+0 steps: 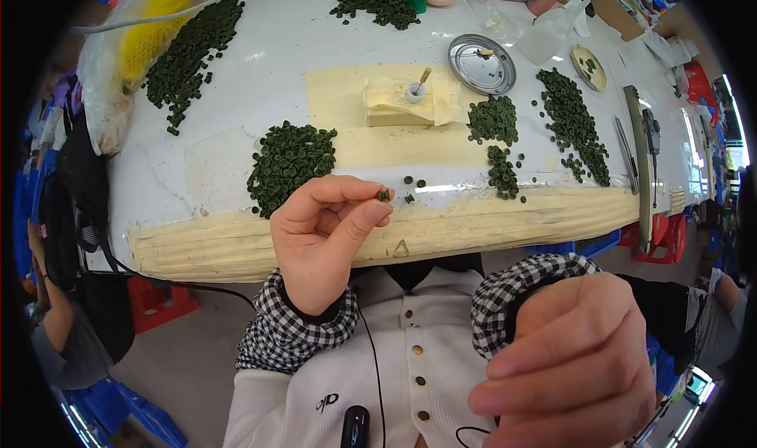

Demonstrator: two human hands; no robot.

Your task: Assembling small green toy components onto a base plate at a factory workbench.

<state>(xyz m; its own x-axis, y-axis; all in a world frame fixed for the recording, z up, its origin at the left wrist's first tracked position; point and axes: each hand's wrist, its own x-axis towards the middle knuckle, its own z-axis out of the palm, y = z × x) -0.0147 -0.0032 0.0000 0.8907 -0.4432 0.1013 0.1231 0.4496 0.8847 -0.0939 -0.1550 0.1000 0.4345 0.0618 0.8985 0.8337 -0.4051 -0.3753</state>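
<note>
My left hand (319, 231) is raised over the table's front edge, pinching a small dark green ring-shaped piece (384, 195) between thumb and fingertips. Just past those fingertips, a few loose green pieces (408, 180) lie on the table. Close to the camera at the lower right, my right hand (572, 361) has its fingers curled together. Whatever it may hold is hidden. A large heap of green pieces (292, 163) sits left of and beyond my left hand. Smaller groups of green pieces (502, 172) lie to the right.
A taped block (402, 118) carries a small white cup (415, 92) with a stick in it. Beyond stands a round metal tray (482, 63). More green heaps (572, 117) spread right and far left. Tweezers (627, 152) lie near a metal bar (643, 164). Yellow tape covers the front edge.
</note>
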